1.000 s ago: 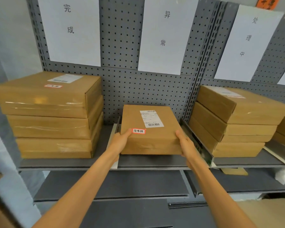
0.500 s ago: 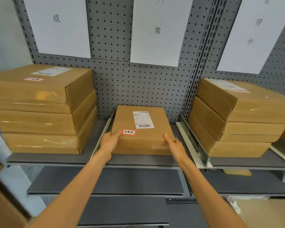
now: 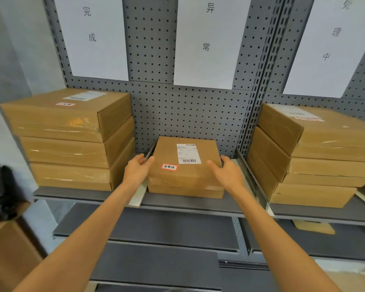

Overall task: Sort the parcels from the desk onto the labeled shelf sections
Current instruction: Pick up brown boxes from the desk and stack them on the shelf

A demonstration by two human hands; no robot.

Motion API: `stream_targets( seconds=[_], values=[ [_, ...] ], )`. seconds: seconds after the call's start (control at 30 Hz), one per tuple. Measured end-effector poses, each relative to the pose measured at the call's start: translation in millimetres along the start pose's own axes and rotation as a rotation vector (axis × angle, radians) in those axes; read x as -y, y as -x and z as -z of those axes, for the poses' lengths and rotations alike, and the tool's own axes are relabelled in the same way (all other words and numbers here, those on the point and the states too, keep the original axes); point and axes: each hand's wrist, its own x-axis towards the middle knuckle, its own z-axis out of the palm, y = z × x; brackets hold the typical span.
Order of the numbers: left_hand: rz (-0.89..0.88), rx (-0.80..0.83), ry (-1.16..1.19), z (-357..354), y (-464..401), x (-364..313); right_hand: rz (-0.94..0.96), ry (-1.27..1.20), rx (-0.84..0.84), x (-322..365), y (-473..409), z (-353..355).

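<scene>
Parcel (image 3: 185, 165) under sign 异常 (image 3: 208, 28); L hand (image 3: 137, 170) & R hand (image 3: 228, 173) fingers loose, alongside.

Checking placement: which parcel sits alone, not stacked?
The middle parcel, under the 异常 sign, between both hands; the left and right sections hold stacks.

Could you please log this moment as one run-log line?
stage: placing | parcel: on middle shelf | left hand: open, at parcel's side | right hand: open, at parcel's side

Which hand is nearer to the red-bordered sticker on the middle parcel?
Left. The left hand sits at the parcel's left edge, just beside the red-bordered sticker. The right hand is at the parcel's right edge, across the top from it.
</scene>
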Motion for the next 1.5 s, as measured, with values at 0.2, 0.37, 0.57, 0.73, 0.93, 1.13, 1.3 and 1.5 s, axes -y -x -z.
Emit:
stream_targets(
  seconds=[0.2, 0.37, 0.57, 0.73, 0.93, 1.13, 1.3, 1.5],
  values=[
    [-0.307, -0.1, -0.491, 41.9, 20.1, -7.8, 0.439, 0.503, -0.038, 54.8, 5.1, -19.6],
    [-0.419, -0.198, -0.946, 91.2, 40.5, 8.1, 0.722, 0.754, -0.066, 83.7, 16.9, -48.8],
    [-0.409, -0.254, -1.156, 165.3, 59.6, 42.8, 0.861, 0.776, -0.043, 121.2, 48.7, -91.1],
    [-0.319, -0.287, -1.236, 234.6, 93.0, 72.4, 0.936, 0.71, 0.027, 160.3, 90.8, -131.7],
    [-0.167, -0.396, -1.222, 332.1, 155.0, 119.5, 1.042, 0.619, 0.121, 218.3, 164.7, -194.7],
    [0.06, -0.418, -1.274, 428.6, 225.5, 162.6, 1.128, 0.552, 0.229, 271.3, 239.5, -263.1],
    [0.187, -0.441, -1.277, 491.0, 274.4, 197.5, 1.174, 0.496, 0.315, 304.7, 298.0, -309.5],
    [0.293, -0.5, -1.303, 549.1, 315.1, 221.5, 1.238, 0.469, 0.383, 350.8, 347.9, -354.0]
  ],
)
